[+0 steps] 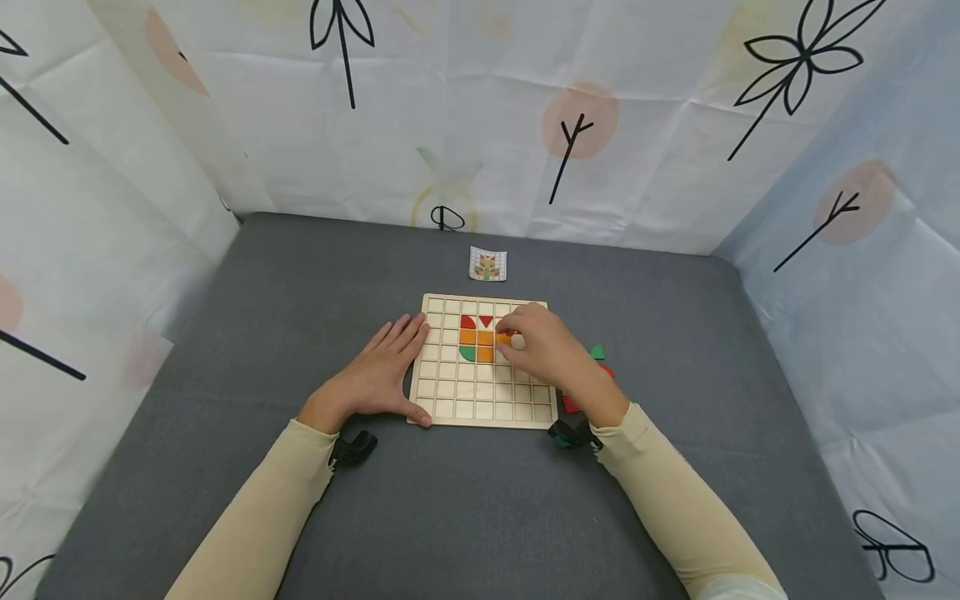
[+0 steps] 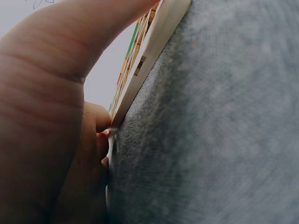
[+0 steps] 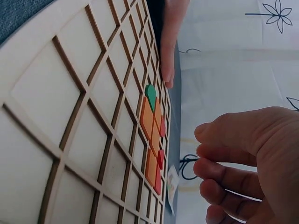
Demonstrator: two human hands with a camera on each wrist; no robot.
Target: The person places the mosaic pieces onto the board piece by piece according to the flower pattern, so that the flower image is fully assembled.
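Note:
A light wooden grid board (image 1: 450, 389) lies on the table. My left hand (image 1: 380, 367) rests at its left side, fingers extended along the edge and thumb at the near left corner. The right hand (image 1: 546, 346) hovers over the board's upper right part, fingers loosely bent, with an orange piece (image 1: 504, 339) showing by its fingertips. Nothing shows between the fingers in the right wrist view, where an orange piece (image 3: 151, 168) sits in the grid. Beside it are a red triangle (image 1: 486, 321), a red quarter-round piece (image 1: 468, 322), a green quarter-round piece (image 1: 468, 353) and orange squares (image 1: 486, 354).
A small picture card (image 1: 487, 264) lies beyond the board. To the right, partly behind my right arm, are loose pieces: a green one (image 1: 597, 352) and a red one (image 1: 572, 405). The grey table (image 1: 465, 508) meets hanging printed cloth (image 1: 495, 150) at the back.

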